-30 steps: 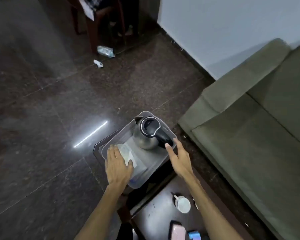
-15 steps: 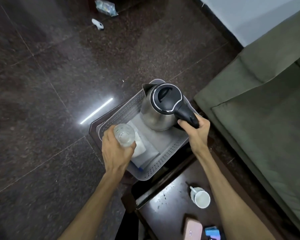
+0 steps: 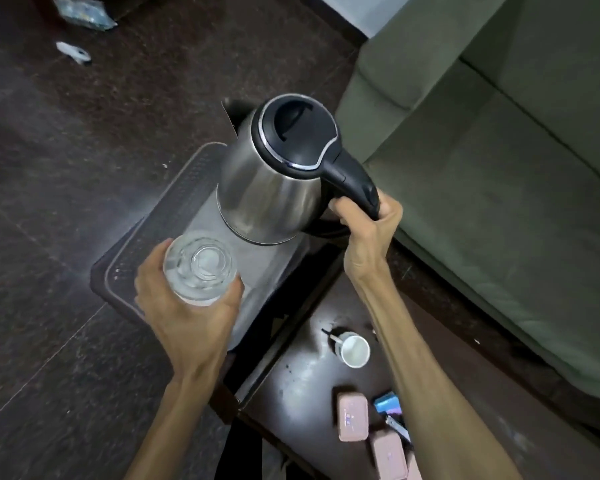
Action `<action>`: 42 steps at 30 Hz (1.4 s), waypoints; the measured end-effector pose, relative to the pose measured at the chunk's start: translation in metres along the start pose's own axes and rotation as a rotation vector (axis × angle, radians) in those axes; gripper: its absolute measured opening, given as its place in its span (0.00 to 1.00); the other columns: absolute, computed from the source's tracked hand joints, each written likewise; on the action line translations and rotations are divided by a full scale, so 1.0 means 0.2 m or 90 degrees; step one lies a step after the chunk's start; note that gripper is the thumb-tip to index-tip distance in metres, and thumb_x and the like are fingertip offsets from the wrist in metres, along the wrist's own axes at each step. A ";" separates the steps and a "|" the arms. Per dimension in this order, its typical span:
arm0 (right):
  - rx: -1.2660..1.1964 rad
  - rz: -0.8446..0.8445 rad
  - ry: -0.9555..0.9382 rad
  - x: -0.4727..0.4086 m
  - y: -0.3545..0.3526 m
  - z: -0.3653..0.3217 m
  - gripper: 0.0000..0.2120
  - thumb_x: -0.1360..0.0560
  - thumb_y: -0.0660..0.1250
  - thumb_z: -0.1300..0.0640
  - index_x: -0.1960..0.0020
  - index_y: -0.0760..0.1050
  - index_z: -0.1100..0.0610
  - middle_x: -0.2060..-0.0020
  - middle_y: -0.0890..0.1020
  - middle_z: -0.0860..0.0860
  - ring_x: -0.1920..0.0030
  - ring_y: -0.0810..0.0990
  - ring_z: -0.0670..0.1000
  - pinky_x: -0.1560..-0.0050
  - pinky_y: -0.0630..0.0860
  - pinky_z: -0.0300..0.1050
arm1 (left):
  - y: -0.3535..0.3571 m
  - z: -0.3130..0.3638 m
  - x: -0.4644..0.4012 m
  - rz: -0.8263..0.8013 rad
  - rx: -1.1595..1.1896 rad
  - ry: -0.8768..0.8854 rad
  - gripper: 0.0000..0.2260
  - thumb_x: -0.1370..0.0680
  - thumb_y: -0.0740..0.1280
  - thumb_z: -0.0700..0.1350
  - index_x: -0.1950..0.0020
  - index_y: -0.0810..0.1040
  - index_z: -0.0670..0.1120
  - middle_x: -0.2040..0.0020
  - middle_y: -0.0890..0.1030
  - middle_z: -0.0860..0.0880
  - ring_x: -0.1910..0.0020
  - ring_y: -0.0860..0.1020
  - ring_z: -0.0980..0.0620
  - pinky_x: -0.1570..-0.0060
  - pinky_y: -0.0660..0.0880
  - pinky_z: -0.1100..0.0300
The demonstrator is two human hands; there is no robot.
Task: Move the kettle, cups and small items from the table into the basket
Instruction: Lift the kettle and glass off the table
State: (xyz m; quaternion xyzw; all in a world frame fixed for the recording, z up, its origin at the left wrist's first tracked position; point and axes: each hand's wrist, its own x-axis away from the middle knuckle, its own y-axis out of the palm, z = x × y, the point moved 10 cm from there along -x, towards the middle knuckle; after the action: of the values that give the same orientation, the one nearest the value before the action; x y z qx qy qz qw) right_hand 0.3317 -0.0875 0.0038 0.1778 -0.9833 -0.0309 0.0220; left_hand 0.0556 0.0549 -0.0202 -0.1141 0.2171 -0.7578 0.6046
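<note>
Right, my right hand (image 3: 371, 223) is wrapped tight round the black handle of the kettle (image 3: 274, 174), fingers curled under the grip, and the kettle hangs above the far end of the basket (image 3: 160, 216), clear of its floor as far as I can judge. Steel body, so I reckon it is stiff and fairly heavy, more so if there is water inside, which I cannot see; the polished wall would be slippery, so the handle is the only sensible hold. It stands close to upright, long axis running base to lid, spout pointing away from me toward the floor, handle back toward the sofa (image 3: 499, 168). My left hand (image 3: 184, 306) is closed round a clear glass (image 3: 200, 266), mouth up, held over the near part of the basket. That one is light, smooth and breakable, so I would grip the side wall firmly and set it down gently. On the dark table (image 3: 291, 382) a white cup (image 3: 353, 349) waits, with two pink cases (image 3: 352, 417) and a blue item (image 3: 388, 403) near my right forearm.
</note>
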 end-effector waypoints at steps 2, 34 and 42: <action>-0.009 -0.001 -0.039 0.02 -0.16 -0.12 0.16 0.38 0.72 0.66 0.72 0.72 0.46 0.75 0.69 0.41 0.72 0.66 0.42 0.70 0.64 0.35 | 0.09 0.10 0.09 -0.024 0.029 0.036 0.38 0.36 0.82 0.50 0.29 0.72 0.50 0.37 0.73 0.70 0.37 0.78 0.49 0.36 0.77 0.41; 0.223 0.339 0.065 1.04 -2.76 0.02 0.27 0.24 0.70 0.47 0.79 0.68 0.53 0.79 0.62 0.53 0.74 0.64 0.48 0.73 0.62 0.35 | 1.78 0.27 1.97 -0.669 -0.257 0.417 0.35 0.36 0.79 0.53 0.32 0.74 0.46 0.38 0.77 0.51 0.41 0.79 0.47 0.38 0.63 0.56; 0.469 0.185 0.122 0.94 -2.72 0.12 0.35 0.25 0.70 0.37 0.72 0.66 0.66 0.74 0.67 0.65 0.69 0.63 0.52 0.66 0.62 0.52 | 1.91 0.15 2.07 -0.701 -0.288 0.399 0.35 0.35 0.79 0.51 0.30 0.73 0.48 0.35 0.74 0.52 0.38 0.76 0.50 0.35 0.62 0.57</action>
State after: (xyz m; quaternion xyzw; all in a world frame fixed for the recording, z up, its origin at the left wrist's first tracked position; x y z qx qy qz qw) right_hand 0.3445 -0.6601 -0.0510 0.0350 -0.9371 0.3434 0.0524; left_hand 0.2995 -0.4171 -0.2084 -0.1066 0.4460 -0.8887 -0.0001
